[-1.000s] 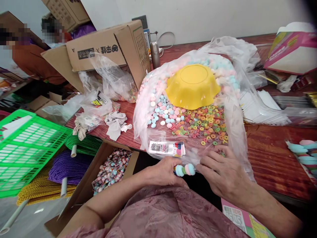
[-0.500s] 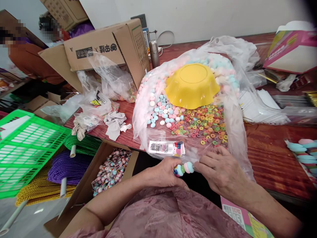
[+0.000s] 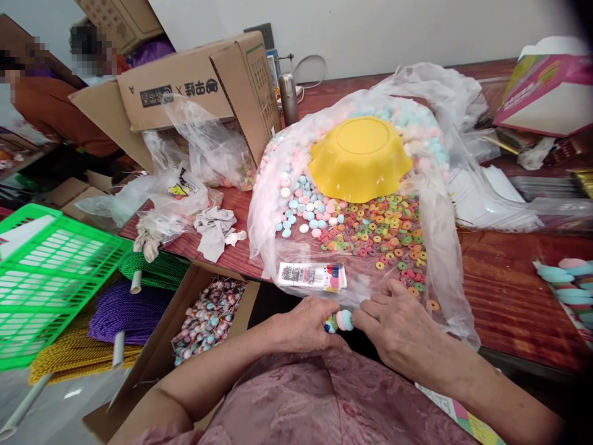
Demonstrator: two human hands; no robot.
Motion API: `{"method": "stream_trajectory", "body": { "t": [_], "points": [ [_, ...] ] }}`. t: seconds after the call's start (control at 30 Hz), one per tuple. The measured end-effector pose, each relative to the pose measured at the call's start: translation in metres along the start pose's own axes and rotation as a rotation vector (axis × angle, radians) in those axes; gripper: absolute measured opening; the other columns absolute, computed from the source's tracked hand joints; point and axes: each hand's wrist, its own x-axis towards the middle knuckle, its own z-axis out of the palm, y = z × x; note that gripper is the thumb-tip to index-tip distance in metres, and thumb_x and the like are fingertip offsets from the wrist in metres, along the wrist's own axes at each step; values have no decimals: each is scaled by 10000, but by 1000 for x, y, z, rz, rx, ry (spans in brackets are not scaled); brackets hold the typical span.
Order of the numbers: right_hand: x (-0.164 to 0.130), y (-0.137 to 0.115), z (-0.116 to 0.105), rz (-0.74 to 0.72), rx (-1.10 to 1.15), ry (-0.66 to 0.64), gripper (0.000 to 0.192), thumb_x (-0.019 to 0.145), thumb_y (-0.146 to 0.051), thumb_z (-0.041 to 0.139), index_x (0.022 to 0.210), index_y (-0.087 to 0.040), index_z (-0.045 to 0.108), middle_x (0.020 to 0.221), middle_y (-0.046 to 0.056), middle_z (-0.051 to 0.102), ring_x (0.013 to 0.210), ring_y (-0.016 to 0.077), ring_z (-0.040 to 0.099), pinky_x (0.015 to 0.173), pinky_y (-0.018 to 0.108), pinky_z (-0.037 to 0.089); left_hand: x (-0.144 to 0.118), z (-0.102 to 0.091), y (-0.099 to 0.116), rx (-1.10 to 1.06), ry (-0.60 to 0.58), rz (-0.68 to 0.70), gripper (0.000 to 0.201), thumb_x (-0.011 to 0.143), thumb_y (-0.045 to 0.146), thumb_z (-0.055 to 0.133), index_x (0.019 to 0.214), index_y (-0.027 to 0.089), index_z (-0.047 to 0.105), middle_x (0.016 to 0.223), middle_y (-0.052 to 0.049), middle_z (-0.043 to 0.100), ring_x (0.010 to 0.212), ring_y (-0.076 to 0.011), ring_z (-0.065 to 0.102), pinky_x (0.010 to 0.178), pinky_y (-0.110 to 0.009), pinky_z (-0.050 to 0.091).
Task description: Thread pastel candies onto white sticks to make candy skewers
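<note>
Held in front of my lap is a candy skewer (image 3: 343, 321), a short row of pink, blue and multicoloured sweets pressed together. My left hand (image 3: 301, 324) is closed round its left end, which the fingers partly hide. At the other end, my right hand (image 3: 398, 324) is closed with its fingertips against the last blue sweet. Whatever thin part lies inside that pinch is hidden. Just beyond the hands, an open clear plastic bag (image 3: 447, 259) holds ring gummies (image 3: 377, 232) and pastel marshmallow discs (image 3: 301, 207). A yellow wavy-edged bowl (image 3: 361, 161) lies upside down on the sweets.
A white printed packet (image 3: 308, 275) lies at the bag's near edge. Lower left stands a carton of wrapped sweets (image 3: 210, 318), beside a green basket (image 3: 60, 272) and coloured twisted cords (image 3: 130, 312). A large cardboard box (image 3: 194, 86) stands behind; a person in orange (image 3: 60, 114) is far left.
My right hand has moved slightly left and nearer my left hand, still at the skewer's end. Less of the candy row shows between the hands, and ring gummies near the right hand are uncovered.
</note>
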Motion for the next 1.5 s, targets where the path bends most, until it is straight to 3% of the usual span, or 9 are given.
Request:
{"method": "stream_trajectory", "body": {
  "t": [0.2, 0.4, 0.57, 0.8, 0.9, 1.03, 1.17, 1.3, 1.5],
  "points": [
    [-1, -14, 21, 10, 18, 92, 185, 873, -75, 494, 742, -186, 563, 644, 2, 557, 597, 161, 421, 739, 376, 242, -3, 1, -2, 43, -49, 34, 320, 747, 423, 775, 885, 185, 610, 849, -18, 632, 815, -207, 588, 647, -262, 386],
    [-6, -7, 16, 99, 101, 142, 241, 901, -53, 431, 771, -179, 590, 636, 5, 569, 599, 161, 422, 734, 370, 239, -13, -11, -9, 174, 8, -16, 546, 680, 552, 795, 1054, 198, 614, 959, -53, 660, 910, -269, 621, 713, -296, 431],
    [-7, -2, 10, 91, 75, 108, 253, 891, -27, 421, 762, -184, 572, 615, 0, 560, 576, 158, 404, 748, 372, 249, -12, -18, -7, 229, -28, 23, 408, 716, 518, 781, 906, 181, 648, 845, -46, 679, 809, -245, 632, 673, -284, 407],
    [4, -23, 31, -24, 85, 66, 169, 864, -65, 492, 765, -178, 569, 655, -3, 587, 596, 151, 426, 746, 370, 245, -2, -1, 9, 158, -121, 38, 260, 705, 381, 763, 771, 167, 632, 744, -24, 653, 672, -191, 588, 566, -262, 353],
    [9, -26, 35, -31, 129, 74, 150, 858, -84, 506, 752, -170, 567, 672, 0, 598, 603, 146, 432, 738, 362, 247, -2, 0, 8, 122, -114, 8, 285, 678, 354, 781, 833, 155, 648, 791, -31, 661, 721, -199, 587, 583, -261, 369],
    [8, -14, 24, 24, 216, 67, 194, 889, -90, 455, 780, -173, 592, 732, 22, 605, 648, 152, 451, 753, 364, 279, -11, -17, -2, -10, -40, 55, 641, 601, 489, 858, 1107, 163, 638, 891, -20, 640, 784, -180, 548, 633, -246, 389],
    [1, 6, 4, 58, 330, 70, 270, 927, -56, 400, 959, -179, 638, 850, 47, 633, 784, 168, 544, 792, 345, 367, -21, -30, -8, -288, -151, 22, 425, 829, 536, 675, 954, 129, 667, 736, 21, 545, 652, -98, 434, 587, -213, 350],
    [-8, 20, -4, 116, 368, 145, 214, 958, -113, 468, 1082, -196, 621, 984, 60, 673, 930, 174, 615, 825, 304, 459, -23, -18, -9, -553, -132, 25, 444, 875, 568, 609, 912, 125, 622, 767, 25, 518, 678, -79, 424, 631, -199, 368],
    [-10, 22, -2, 151, 194, 167, 189, 956, -83, 439, 931, -173, 603, 825, 42, 662, 765, 163, 600, 707, 287, 441, -19, 3, -10, -686, -136, -10, 455, 864, 589, 610, 964, 147, 573, 819, 20, 501, 660, -80, 469, 616, -207, 394]
  ]
}}
